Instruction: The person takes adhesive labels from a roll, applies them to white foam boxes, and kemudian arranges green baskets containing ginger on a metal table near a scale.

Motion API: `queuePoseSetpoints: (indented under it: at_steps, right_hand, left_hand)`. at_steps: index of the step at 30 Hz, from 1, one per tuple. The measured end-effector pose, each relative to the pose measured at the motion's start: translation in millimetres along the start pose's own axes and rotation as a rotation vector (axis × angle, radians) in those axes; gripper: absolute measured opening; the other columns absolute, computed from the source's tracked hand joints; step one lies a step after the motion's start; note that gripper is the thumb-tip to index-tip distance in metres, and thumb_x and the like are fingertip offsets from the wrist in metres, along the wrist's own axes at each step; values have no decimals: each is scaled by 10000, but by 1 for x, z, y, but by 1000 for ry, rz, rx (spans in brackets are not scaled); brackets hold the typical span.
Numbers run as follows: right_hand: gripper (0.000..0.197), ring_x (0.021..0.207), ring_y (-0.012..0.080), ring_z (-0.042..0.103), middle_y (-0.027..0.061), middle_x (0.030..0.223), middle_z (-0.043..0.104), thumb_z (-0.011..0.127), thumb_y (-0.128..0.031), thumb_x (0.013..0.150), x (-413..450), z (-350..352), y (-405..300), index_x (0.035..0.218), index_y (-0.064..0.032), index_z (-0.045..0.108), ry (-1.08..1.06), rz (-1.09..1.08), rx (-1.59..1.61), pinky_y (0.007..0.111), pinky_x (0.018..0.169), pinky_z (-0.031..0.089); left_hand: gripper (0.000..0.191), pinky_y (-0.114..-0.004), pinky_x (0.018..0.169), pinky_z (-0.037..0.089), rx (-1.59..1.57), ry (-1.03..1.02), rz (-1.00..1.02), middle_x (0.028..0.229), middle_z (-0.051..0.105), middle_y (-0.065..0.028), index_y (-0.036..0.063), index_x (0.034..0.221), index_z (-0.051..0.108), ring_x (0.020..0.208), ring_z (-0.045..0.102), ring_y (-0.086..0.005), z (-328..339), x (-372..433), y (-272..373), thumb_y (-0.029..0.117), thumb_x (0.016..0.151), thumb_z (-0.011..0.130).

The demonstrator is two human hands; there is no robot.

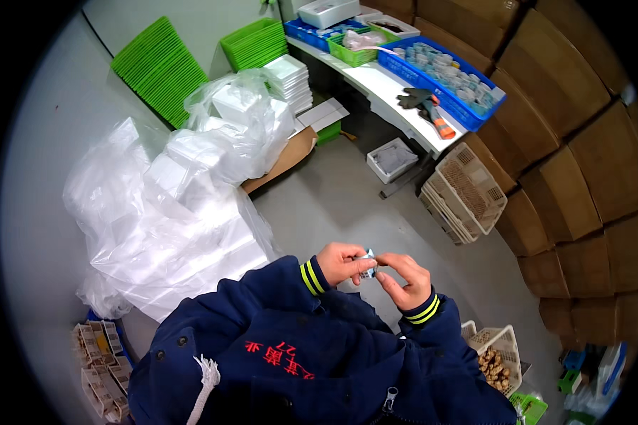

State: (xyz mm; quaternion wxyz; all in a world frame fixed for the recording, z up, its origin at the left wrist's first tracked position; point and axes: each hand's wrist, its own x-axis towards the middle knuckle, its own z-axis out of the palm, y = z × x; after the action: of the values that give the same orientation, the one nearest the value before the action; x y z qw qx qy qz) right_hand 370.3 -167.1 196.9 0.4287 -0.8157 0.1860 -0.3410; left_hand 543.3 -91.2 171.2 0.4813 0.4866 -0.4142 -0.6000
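Observation:
In front of my jacket, over the grey floor, my left hand [343, 263] grips a small blue-and-white printed item [369, 264] between thumb and fingers. It looks like a little roll or packet; the fingers cover part of it. My right hand [408, 281] is at its right edge, thumb and forefinger curved towards it. Whether those fingertips pinch the edge or only touch it cannot be made out.
Plastic-wrapped white foam boxes [202, 234] are piled at left, near stacked green baskets [159, 71]. A white table [369, 79] bears a blue basket [436, 85] of small rolls and gloves [428, 109]. Cream crates [465, 191] and stacked cartons [558, 69] stand at right.

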Motion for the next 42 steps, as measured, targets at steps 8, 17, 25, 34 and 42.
queuePoseSetpoints:
  at_steps: [8, 17, 25, 34, 42]
  right_hand:
    - [150, 706, 178, 589, 119, 840, 613, 578, 22, 744, 106, 13, 68, 892, 24, 604, -32, 139, 130, 259, 650, 462]
    - [118, 679, 102, 557, 71, 781, 608, 552, -42, 799, 268, 30, 206, 886, 18, 606, -170, 216, 221, 214, 624, 441]
    - [154, 681, 289, 590, 121, 769, 612, 614, -112, 729, 442, 171, 245, 873, -56, 614, -588, -246, -24, 331, 600, 476]
    - [150, 933, 223, 534, 50, 922, 590, 535, -149, 729, 528, 450, 274, 867, -111, 583, -1061, -779, -625, 404, 816, 378]
    - [213, 985, 199, 513, 43, 917, 615, 418, -157, 808, 583, 539, 358, 821, -135, 629, -1226, -952, -1119, 633, 945, 160]
  left_hand:
    - [227, -211, 547, 471, -300, -61, -225, 763, 596, -71, -9, 896, 551, 589, 594, -125, -89, 64, 8, 214, 863, 538]
    - [232, -232, 620, 482, -375, 266, -60, 801, 585, -80, -34, 953, 547, 647, 583, -134, -184, 139, 35, 182, 877, 507]
    - [232, -212, 577, 452, -545, 803, -42, 743, 561, -50, -18, 897, 560, 603, 558, -109, -252, 121, 31, 209, 873, 516]
    - [250, -223, 560, 450, -720, 1167, 106, 729, 570, -55, -3, 848, 544, 596, 569, -128, -360, 72, 1, 246, 866, 533]
    - [254, -217, 555, 445, -836, 1272, 119, 734, 572, -52, -16, 878, 553, 580, 560, -120, -427, 36, 12, 237, 869, 530]
